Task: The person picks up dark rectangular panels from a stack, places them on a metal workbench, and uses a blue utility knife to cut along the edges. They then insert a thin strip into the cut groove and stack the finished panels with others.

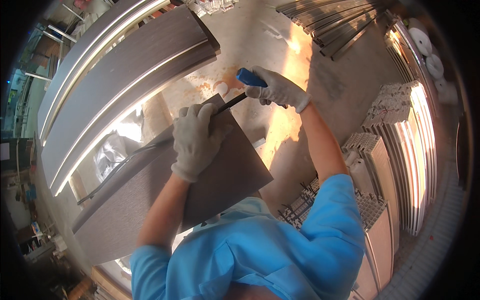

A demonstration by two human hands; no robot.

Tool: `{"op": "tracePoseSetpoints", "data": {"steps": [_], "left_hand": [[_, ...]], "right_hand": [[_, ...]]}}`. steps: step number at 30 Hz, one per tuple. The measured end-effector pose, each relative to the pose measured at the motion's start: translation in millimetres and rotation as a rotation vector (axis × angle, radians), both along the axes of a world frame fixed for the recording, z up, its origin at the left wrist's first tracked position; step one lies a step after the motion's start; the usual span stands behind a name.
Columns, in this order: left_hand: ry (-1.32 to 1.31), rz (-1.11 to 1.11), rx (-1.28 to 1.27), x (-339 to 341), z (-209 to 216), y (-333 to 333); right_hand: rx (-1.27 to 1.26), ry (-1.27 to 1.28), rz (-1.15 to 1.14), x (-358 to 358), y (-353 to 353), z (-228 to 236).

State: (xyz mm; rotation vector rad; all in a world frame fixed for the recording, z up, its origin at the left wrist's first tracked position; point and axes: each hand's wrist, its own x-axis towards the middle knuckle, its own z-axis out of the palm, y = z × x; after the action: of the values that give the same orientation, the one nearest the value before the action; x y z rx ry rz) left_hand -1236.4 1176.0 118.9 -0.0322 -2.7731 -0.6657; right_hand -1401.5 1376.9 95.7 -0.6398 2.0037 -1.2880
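Note:
A long brown board (227, 165) with a wood-like grain lies in front of me, slanting from lower left to upper right. A thin black strip (232, 102) runs along its far edge and extends past the board's end. My left hand (196, 137), in a pale work glove, rests on the board with its fingers curled over the strip at the edge. Just beyond the board's end, my gloved right hand (280, 90) grips a blue-handled tool (250, 78). The strip's end meets that hand; the tool's working end cannot be made out.
Long grey-brown panels (130, 60) lie to the far left, with crumpled clear plastic (110, 155) beside them. Dark profiles (335, 25) lie fanned on the floor at far right. Tall stacks of pale hollow profiles (400, 130) stand to my right.

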Motion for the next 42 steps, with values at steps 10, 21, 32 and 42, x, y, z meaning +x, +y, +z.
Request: {"op": "tracePoseSetpoints", "data": {"steps": [10,21,32,42], "left_hand": [[0.022,-0.030,0.053,-10.4,-6.7,0.3],[-0.085,-0.223,0.149,-12.8,2.4,-25.3],[-0.335,0.211,0.229,147.4,1.6,-246.2],[-0.277,0.223,0.241,212.4,19.5,-252.9]], "right_hand": [[-0.060,0.183,-0.166,-4.3,12.9,-4.2],[0.054,0.447,0.036,4.3,-20.0,37.5],[0.221,0.429,0.433,1.5,-57.5,88.6],[0.414,0.540,0.550,-0.8,-80.3,79.0]]}}
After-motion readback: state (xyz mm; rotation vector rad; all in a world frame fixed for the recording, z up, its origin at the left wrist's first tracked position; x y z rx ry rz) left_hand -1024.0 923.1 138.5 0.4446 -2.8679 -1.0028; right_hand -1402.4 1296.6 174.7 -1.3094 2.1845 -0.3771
